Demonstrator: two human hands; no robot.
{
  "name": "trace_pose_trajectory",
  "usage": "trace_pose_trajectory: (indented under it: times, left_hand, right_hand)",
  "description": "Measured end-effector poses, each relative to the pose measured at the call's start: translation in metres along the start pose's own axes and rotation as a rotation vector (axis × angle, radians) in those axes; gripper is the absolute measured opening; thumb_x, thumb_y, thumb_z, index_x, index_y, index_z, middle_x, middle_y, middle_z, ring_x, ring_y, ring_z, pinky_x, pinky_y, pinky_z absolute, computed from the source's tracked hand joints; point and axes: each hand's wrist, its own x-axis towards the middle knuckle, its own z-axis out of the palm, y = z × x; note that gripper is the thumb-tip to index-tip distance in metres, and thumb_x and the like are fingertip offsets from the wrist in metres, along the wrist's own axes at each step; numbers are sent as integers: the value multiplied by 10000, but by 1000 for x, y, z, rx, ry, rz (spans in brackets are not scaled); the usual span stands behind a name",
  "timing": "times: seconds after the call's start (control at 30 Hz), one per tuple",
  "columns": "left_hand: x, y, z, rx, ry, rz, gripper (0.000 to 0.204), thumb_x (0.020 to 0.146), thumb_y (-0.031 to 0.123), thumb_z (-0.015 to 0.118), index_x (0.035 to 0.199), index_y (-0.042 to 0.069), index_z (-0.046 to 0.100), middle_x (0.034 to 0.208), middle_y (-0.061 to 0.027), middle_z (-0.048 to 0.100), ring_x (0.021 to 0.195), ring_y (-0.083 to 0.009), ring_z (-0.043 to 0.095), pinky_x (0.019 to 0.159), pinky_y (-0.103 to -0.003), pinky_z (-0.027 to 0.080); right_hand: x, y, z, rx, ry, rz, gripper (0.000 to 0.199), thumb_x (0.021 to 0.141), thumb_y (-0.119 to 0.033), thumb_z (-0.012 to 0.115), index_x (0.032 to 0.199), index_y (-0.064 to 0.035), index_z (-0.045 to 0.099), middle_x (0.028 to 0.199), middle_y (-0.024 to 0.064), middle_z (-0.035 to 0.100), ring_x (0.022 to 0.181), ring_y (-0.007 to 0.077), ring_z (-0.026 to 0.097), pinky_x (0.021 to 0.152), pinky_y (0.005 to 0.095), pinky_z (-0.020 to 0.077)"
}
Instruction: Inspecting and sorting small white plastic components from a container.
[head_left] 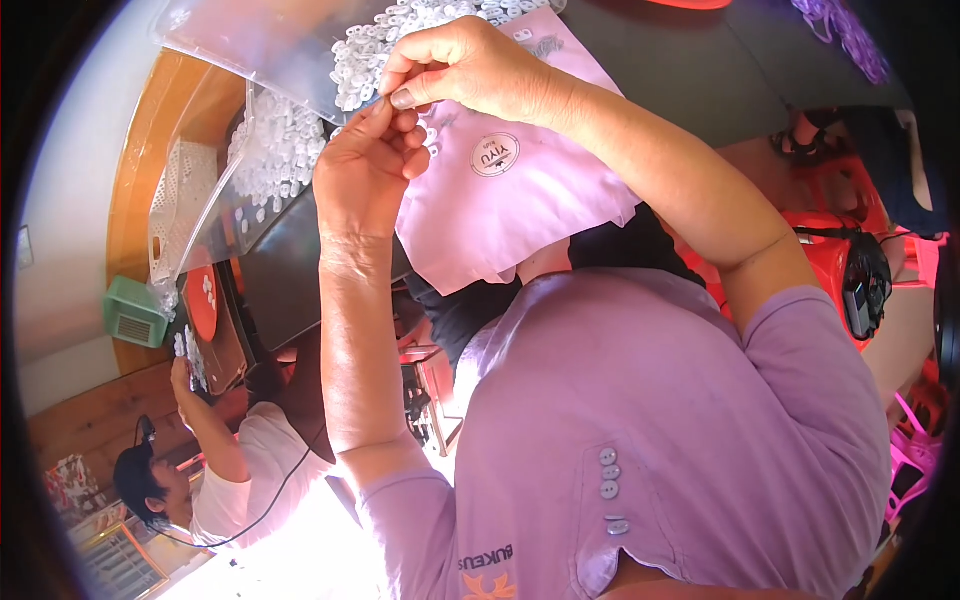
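Fingers of both hands meet in a tight pinch above the pale pink fabric pouch with a round printed label; what tiny thing they grip cannot be told. Left hand rises from below the pouch's left edge, right hand reaches across its top. Just beyond the pouch's upper left corner lies a heap of small white plastic rings under a clear plastic bag. All rest on a dark grey desk, bare beyond the pouch's right edge.
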Motion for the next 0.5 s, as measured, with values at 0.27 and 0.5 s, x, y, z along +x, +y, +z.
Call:
trace_pose_trajectory:
  times: [0.27,0.5]
  left_hand:
    - [-19,-23,4,1119,476,314,92,822,72,725,819,-5,675,759,-7,614,614,-101,552,564,-243,439]
    - [-20,-40,1,1672,319,620,102,777,114,710,853,60,667,818,-104,607,751,-289,614,680,-379,485]
  right_hand:
    - [4,-1,-4,62,43,95,95,829,-97,678,834,-4,661,655,42,637,574,87,591,565,266,474]
    - [0,1,-4,47,-4,56,95,822,-95,664,799,-4,653,630,41,619,560,90,584,538,262,466]
